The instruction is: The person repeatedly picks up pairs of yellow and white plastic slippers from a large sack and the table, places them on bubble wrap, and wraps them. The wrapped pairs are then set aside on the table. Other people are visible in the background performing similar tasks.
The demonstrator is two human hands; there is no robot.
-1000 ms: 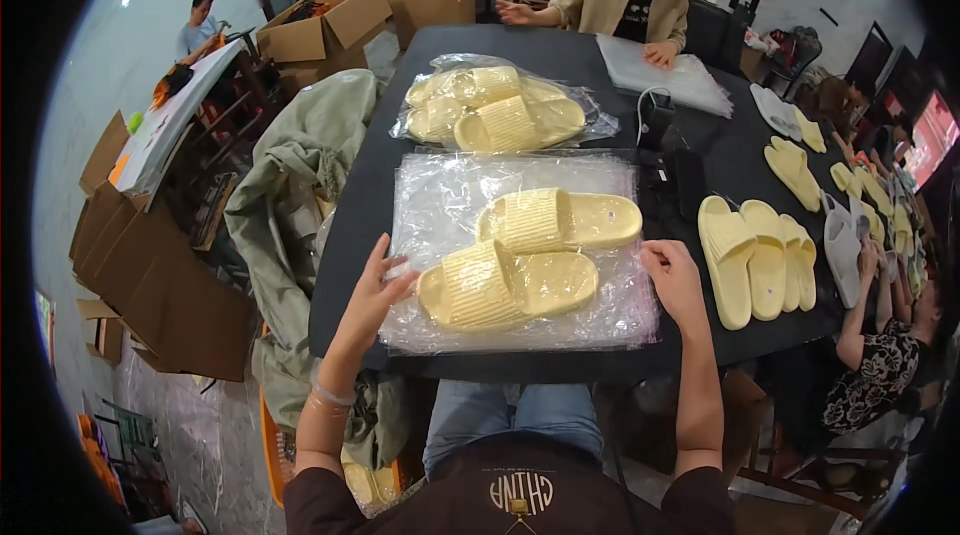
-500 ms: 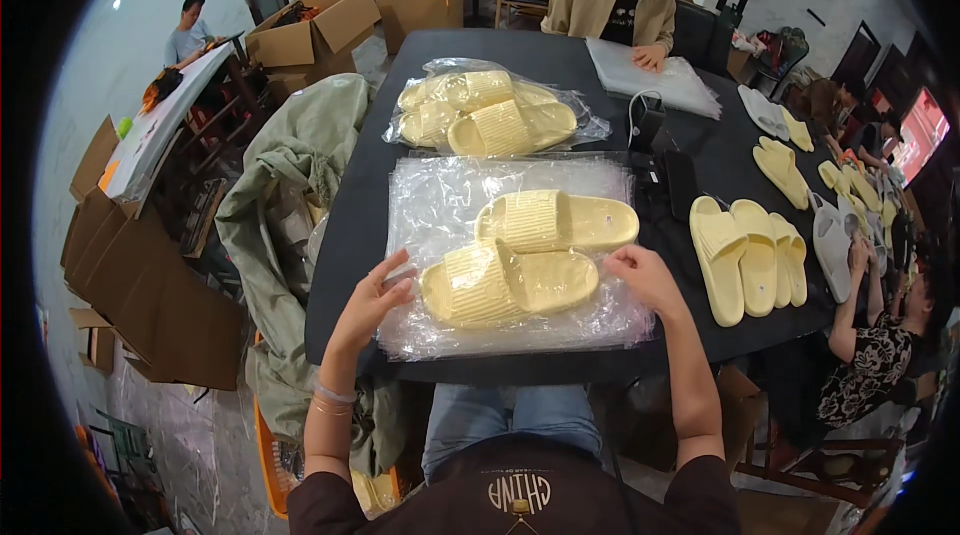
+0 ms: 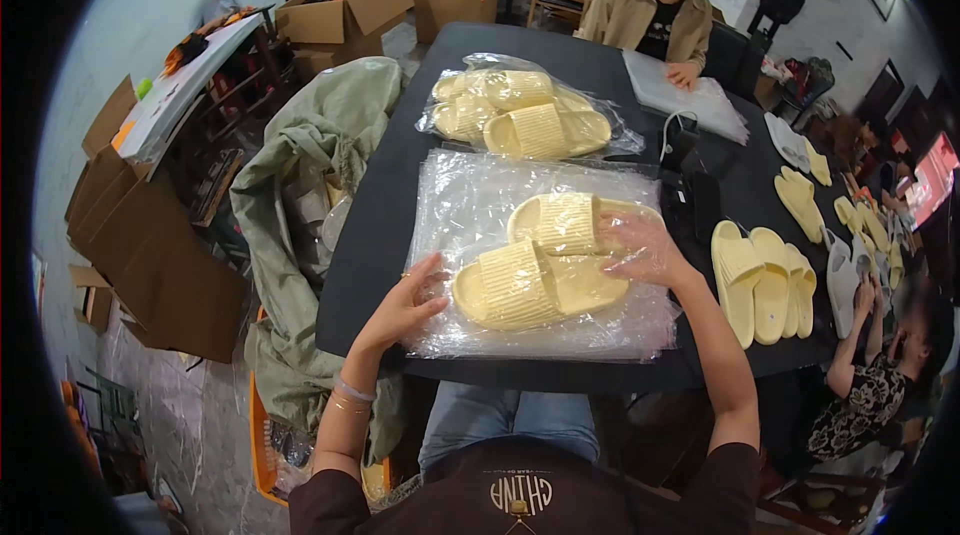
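Note:
A pair of pale yellow slippers, the nearer slipper (image 3: pixel 505 285) and the farther slipper (image 3: pixel 570 222), lies inside a clear plastic bag on a stack of flat clear bags (image 3: pixel 445 200). My right hand (image 3: pixel 645 247) reaches over the heel ends with its fingers stretched out. Those fingers look hazy, apparently behind the bag's film. At the left side of the bag rests my left hand (image 3: pixel 405 303), fingers apart, beside the nearer slipper's toe and touching the plastic. Nothing is gripped in it.
Bagged yellow slippers (image 3: pixel 525 115) lie beyond the stack. Loose yellow slippers (image 3: pixel 770 285) stand at the right, near a black box-shaped device (image 3: pixel 682 140). Across the black table (image 3: pixel 380 235) a person rests a hand on more clear bags (image 3: pixel 690 100). A green sack (image 3: pixel 300 145) hangs at the left.
My right hand has moved from the bag's right edge inward over the slippers' heels, and its fingers have spread. My left hand stays at the left side. The whole view has shifted slightly.

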